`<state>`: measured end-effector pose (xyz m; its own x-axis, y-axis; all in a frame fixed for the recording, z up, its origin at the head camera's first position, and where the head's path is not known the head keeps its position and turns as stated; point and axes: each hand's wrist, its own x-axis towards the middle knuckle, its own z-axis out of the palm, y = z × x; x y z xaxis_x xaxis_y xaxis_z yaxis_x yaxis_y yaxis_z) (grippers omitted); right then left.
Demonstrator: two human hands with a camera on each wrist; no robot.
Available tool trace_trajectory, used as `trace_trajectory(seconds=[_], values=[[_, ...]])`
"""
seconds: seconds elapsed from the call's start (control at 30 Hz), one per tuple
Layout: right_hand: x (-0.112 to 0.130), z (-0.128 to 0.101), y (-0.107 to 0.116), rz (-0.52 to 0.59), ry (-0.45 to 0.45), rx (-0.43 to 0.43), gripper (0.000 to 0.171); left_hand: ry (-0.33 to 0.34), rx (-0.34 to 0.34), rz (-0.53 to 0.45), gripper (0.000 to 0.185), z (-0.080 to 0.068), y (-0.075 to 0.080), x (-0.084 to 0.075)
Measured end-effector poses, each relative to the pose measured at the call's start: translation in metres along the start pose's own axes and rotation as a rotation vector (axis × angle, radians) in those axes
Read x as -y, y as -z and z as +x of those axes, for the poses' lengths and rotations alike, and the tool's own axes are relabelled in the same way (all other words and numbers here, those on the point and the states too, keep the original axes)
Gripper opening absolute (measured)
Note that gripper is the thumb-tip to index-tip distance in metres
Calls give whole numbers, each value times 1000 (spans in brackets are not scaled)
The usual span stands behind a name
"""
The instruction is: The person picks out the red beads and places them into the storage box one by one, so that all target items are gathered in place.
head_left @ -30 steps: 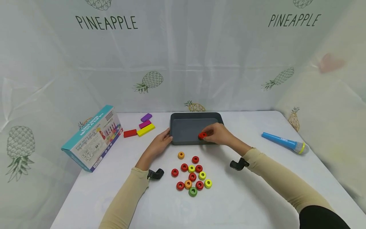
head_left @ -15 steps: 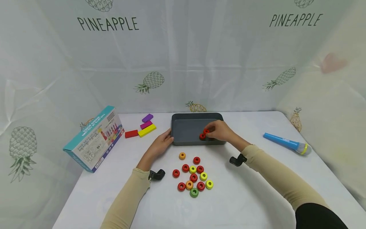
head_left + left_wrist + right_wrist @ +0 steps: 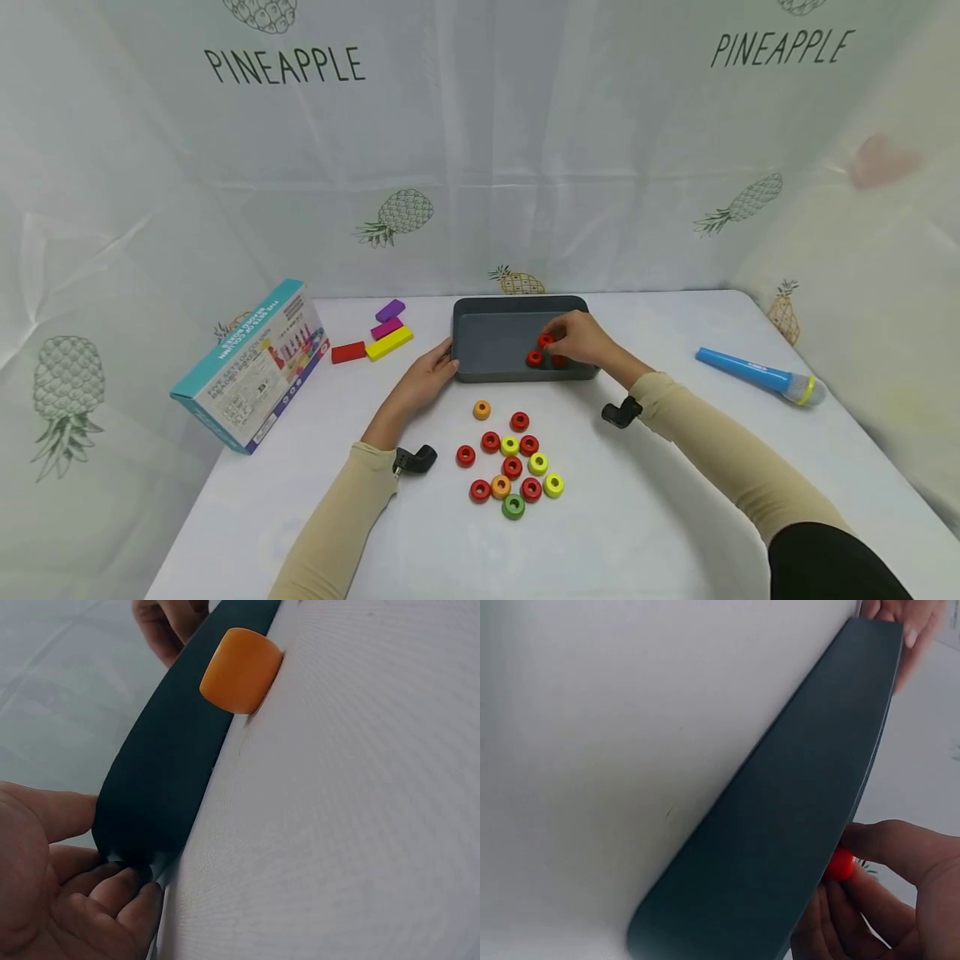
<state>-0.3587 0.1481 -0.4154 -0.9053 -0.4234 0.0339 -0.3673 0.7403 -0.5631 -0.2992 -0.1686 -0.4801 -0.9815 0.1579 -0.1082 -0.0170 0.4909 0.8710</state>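
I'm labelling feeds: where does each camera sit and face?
Head: worn on the head, facing forward and down over the table; left hand, right hand and sleeves show.
Left wrist: worn there, facing tray and orange bead; left hand near, right hand partly visible.
Right wrist: worn there, facing tray and red bead; right hand near, left beyond.
Both wrist views share the tray.

Reads PINEAPPLE twice on white backdrop sheet (image 3: 480,150), in thin dark capitals: once at upper left, once at upper right, both below a partly cut-off pineapple drawing. On teal strip (image 3: 238,335) of cardboard box (image 3: 258,375), shows two lines of white capitals, blurred; seems to say FIVE SETS OF COLUMN, then BEADED BOXES. On pale front panel, carries more lettering, too small to read. On blue microphone (image 3: 750,372), bears a small white mark, illegible.
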Motion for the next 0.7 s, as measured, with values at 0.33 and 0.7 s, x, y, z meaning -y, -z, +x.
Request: trace_trajectory(seconds=[0.33, 0.7], values=[[-7, 8, -1, -20, -37, 2, 31, -3, -7, 1, 63, 1, 0, -1], [-10, 15, -7, -33, -72, 11, 29, 12, -11, -18, 64, 1, 0, -1]])
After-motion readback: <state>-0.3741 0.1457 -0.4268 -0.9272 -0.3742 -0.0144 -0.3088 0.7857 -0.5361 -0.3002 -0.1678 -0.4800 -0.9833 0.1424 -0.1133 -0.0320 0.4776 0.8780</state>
